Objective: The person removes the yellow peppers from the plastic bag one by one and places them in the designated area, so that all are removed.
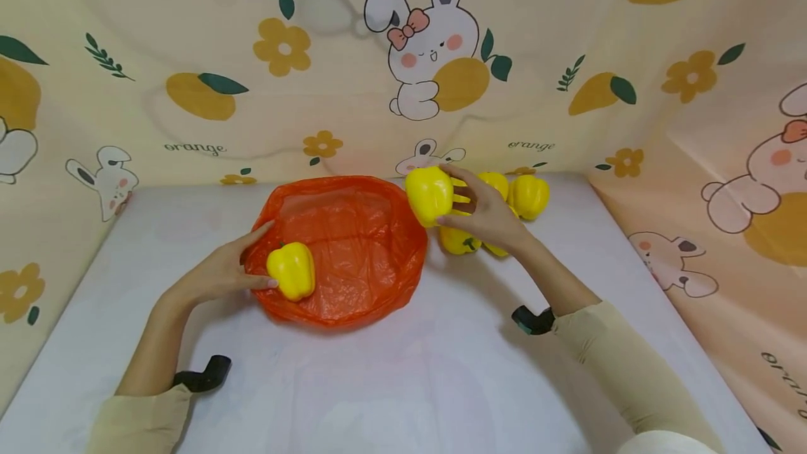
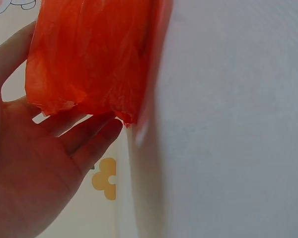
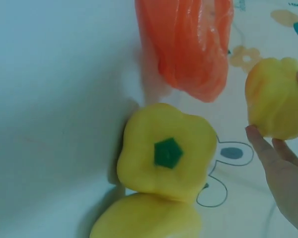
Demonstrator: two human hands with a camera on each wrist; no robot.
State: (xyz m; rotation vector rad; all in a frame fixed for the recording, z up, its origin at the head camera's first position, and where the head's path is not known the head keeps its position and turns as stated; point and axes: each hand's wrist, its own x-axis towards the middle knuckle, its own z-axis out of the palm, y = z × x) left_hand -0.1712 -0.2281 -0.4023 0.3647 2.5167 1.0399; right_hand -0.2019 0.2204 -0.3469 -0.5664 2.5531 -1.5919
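Observation:
An open red-orange plastic bag (image 1: 359,258) stands on the table, with a yellow bell pepper (image 1: 291,272) inside against its left wall. My left hand (image 1: 217,272) is at the bag's left rim, its thumb and fingers spread wide and touching the plastic (image 2: 89,59). The thumb tip lies right beside that pepper. Above the bag's right edge, my right hand (image 1: 488,209) holds another yellow bell pepper (image 1: 429,195) between thumb and fingers; the right wrist view shows this held pepper (image 3: 275,99) raised above the others.
Several yellow bell peppers (image 1: 528,197) lie grouped right of the bag, partly hidden by my right hand. One shows a green stem (image 3: 168,152). A printed cloth (image 1: 340,111) hangs behind and along the sides of the white table (image 1: 391,384). Black camera mounts (image 1: 204,373) sit on both wrists.

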